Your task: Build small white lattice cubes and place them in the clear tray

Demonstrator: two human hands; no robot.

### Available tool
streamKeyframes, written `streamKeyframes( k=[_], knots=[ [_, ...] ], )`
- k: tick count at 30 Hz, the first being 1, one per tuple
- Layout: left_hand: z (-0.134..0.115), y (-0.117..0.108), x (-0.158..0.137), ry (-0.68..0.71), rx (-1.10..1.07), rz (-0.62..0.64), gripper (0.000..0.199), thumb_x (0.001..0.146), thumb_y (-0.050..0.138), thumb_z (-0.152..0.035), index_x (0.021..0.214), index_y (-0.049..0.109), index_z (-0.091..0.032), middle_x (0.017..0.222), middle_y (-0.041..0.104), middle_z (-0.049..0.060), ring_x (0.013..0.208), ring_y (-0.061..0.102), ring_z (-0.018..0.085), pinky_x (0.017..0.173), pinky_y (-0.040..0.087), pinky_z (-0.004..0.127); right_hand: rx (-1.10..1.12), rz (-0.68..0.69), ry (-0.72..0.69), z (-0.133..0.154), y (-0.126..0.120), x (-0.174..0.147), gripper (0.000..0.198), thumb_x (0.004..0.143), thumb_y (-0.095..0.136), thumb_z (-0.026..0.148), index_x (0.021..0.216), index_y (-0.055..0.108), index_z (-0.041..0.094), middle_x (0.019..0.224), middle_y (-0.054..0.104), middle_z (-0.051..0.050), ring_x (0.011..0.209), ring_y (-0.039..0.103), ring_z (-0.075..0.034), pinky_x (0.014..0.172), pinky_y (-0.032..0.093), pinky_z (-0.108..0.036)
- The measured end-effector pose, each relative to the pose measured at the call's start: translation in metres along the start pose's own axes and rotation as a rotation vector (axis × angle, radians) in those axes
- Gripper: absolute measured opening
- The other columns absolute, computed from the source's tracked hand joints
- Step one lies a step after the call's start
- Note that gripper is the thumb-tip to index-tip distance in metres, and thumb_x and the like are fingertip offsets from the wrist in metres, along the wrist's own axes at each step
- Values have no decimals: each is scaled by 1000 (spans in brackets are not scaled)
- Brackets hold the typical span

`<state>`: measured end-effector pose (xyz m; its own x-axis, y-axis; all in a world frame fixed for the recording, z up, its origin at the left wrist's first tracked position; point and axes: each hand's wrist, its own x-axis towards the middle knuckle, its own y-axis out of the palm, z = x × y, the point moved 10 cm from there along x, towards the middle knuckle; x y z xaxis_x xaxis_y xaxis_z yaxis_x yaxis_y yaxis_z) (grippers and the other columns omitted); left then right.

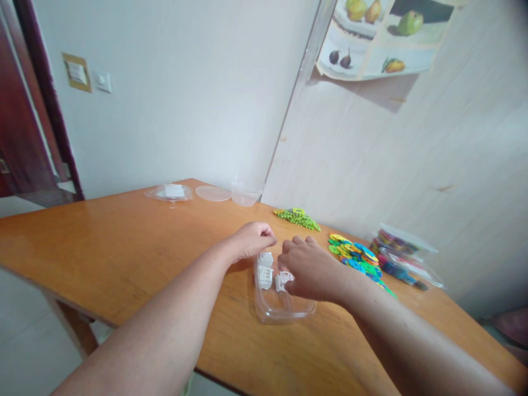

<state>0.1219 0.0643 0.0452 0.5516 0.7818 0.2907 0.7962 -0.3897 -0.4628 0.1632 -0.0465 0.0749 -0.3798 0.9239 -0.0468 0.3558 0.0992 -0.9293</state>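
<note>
While the left hand [252,242] hangs by the far left corner of a clear plastic tray [284,315], thumb and fingertips drawn together, the right hand [310,267] arches over the tray's right side on a wooden table [124,236]. From where I stand, I cannot tell whether the left fingers grip anything. On the right, the fingers bend down to a white openwork piece [282,282] inside the tray, the thumb low beside it; whether they clamp it or merely touch it is hidden. 2 more white pieces [265,278] sit along the tray's left wall, 1 beyond the other. All 3 look light and stiff, likely moulded plastic, with thin bars that could snap under a hard squeeze; their solid edges seem the safer hold. The tray itself appears light, slick and flexible, best taken by its rim. Beyond the hands, to the right, lie a pile of green pieces [297,219], a heap of multicoloured discs [358,256] and clear packages [400,264]. Farther left stand a clear tub [246,195], a round lid [213,193] and a clear container [186,193].
</note>
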Motion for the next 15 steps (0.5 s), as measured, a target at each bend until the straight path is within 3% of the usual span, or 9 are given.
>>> streamKeyframes(
  k=[15],
  knots=[
    [8,8,-3,-77,20,76,20,68,60,-31,82,67,-17,75,69,3,69,61,18,56,41,26,-141,63,-59,8,13,8,25,72,63,35,85,73,17,91,65,-14,88,56,-30,73,37,-42]
  ],
)
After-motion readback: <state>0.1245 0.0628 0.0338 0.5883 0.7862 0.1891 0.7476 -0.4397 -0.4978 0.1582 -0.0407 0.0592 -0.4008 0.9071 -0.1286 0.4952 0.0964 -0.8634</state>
